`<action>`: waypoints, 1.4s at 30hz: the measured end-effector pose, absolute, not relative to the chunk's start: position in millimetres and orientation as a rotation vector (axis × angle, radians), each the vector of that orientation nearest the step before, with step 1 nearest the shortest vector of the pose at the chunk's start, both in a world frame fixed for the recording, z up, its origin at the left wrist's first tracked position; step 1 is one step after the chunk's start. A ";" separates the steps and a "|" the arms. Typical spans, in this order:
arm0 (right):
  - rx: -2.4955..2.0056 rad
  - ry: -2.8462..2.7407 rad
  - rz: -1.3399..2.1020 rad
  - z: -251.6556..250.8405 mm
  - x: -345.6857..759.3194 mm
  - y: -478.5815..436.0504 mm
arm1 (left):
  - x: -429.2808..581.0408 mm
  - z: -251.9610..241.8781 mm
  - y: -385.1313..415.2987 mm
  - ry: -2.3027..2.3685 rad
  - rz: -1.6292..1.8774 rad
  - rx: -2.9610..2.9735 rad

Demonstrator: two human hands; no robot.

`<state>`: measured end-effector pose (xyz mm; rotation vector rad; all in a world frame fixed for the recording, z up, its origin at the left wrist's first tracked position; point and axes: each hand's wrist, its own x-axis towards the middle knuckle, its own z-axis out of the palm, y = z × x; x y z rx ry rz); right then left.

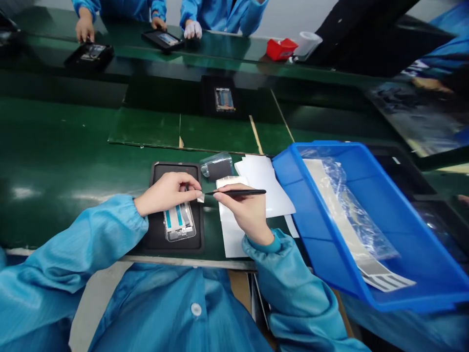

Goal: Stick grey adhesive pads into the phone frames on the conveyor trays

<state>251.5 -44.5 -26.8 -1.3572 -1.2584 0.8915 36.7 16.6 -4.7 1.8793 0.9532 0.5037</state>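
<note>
On my feed the green tabletop (62, 161) fills the room's foreground, with a co-worker's blue sleeves (86, 7) along the far side. At right, a blue plastic bin (289, 166) holds a clear plastic bag (340, 200) and striped label sheets (384, 276). My left hand (164, 193) is closed on a small white tab (200, 198), just above a phone frame (179, 222) lying on a black tray (156, 234); my right hand (245, 210) grips black tweezers (238, 192), tips just at the tab

Left hand (166, 193): 1
Right hand (249, 212): 1
Tweezers (238, 192): 1 pair
Blue plastic trays (289, 164): 1
Black phone fixtures (176, 171): 4
Co-workers' hands (85, 27): 3
Red boxes (281, 49): 1
Tape rolls (307, 44): 1
</note>
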 end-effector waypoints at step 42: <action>-1.579 -1.339 1.012 -50.5 177.3 -29.9 | -40.6 -60.4 -3.2 1.087 0.562 2.722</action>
